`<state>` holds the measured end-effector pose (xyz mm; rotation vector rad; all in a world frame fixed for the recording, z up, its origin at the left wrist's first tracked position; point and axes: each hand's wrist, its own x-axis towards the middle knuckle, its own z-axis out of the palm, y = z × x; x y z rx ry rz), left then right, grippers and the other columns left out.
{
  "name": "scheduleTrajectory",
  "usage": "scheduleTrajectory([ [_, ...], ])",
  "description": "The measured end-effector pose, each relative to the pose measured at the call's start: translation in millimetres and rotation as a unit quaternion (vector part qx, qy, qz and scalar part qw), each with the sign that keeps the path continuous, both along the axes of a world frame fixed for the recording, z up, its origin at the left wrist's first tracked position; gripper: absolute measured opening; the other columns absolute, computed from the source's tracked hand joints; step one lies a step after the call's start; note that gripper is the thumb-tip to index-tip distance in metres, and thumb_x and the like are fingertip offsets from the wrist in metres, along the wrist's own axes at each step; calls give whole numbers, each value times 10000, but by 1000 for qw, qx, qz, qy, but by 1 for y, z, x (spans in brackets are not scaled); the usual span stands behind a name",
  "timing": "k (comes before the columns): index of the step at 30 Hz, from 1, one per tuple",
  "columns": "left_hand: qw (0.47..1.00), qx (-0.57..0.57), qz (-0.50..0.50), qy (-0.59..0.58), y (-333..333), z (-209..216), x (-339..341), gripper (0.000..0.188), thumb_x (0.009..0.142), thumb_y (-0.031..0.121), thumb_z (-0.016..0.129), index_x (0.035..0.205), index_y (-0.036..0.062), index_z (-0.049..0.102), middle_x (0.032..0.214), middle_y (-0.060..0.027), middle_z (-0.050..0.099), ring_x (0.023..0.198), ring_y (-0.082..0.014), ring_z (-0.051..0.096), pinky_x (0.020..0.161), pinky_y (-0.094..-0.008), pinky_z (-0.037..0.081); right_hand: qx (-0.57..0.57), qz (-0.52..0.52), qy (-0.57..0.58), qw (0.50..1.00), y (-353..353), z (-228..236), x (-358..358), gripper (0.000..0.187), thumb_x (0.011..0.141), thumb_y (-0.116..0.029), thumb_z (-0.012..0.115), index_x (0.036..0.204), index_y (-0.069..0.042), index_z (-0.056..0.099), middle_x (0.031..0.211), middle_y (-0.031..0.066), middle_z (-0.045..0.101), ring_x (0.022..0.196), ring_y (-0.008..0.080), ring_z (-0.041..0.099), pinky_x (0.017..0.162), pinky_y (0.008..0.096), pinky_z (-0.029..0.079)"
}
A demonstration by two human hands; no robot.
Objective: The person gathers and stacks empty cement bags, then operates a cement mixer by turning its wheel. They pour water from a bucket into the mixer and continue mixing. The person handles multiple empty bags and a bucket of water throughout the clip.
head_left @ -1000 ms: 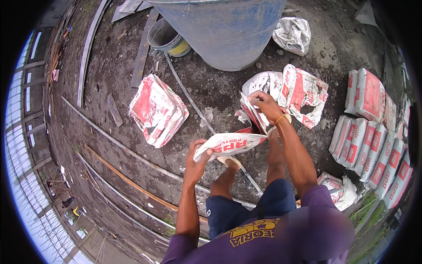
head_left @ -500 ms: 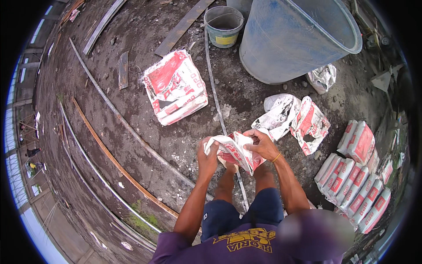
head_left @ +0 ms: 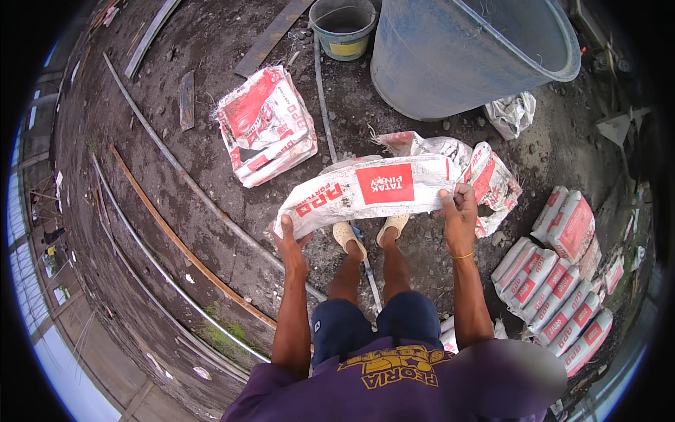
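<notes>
A white cement sack (head_left: 334, 195) with red print is stretched lengthwise between my two hands, above my feet. My left hand (head_left: 290, 247) grips its left end, thumb on top. At the right end my right hand (head_left: 459, 216) pinches the sack between thumb and fingers. The sack looks flat and limp. Just beyond it, crumpled sacks (head_left: 494, 180) lie on the ground, partly hidden behind the one I hold. Further off to the left is a pile of folded sacks (head_left: 271, 130), white and red.
A large blue-grey tub (head_left: 450, 63) stands at the far right beside a small bucket (head_left: 343, 32). Filled cement bags (head_left: 545, 281) are stacked to my right. Long pipes (head_left: 190, 190) and a rusty bar (head_left: 190, 246) lie on the dirt at left.
The sack was bunched up close between my hands. My hands have moved apart, and it is now drawn out into a long strip.
</notes>
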<state>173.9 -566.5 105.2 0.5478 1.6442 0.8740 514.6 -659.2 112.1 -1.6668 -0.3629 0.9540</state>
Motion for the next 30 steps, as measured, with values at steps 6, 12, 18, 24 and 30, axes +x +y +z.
scheduleTrajectory([
  [6,997,-22,63,-34,19,-33,113,606,913,504,766,1309,137,490,1216,-38,545,1041,-185,546,853,-392,518,-59,202,-138,968,4,26,44,189,1013,-95,594,1177,-3,586,1012,72,669,914,152,586,842,329,483],
  [12,983,-128,-82,-103,30,-83,145,400,975,366,732,1267,204,512,1196,3,555,1045,-147,536,896,-383,483,-36,86,-5,996,-33,24,97,101,1011,-32,578,1108,-48,605,1046,-18,621,967,88,520,871,266,430],
  [18,959,-78,-38,-270,27,-95,185,331,993,128,690,1266,166,507,1222,-65,618,1107,-174,618,982,-403,520,-39,49,-15,998,-74,36,144,150,1031,-63,567,1177,-29,574,1048,16,639,939,80,533,840,276,443],
  [24,944,-103,-247,-195,60,-72,179,332,996,176,699,1291,163,548,1173,-3,662,1076,-121,603,932,-320,466,-160,37,-1,986,-119,-23,182,213,1042,-95,536,1228,4,570,1067,40,645,984,96,553,909,270,435],
  [30,936,-165,-309,-25,44,-45,166,400,993,242,668,1371,178,554,1109,37,610,1023,-90,484,908,-331,357,-234,-76,73,966,-116,-57,161,161,966,-89,537,1104,-36,600,983,29,615,898,82,516,804,277,416],
])
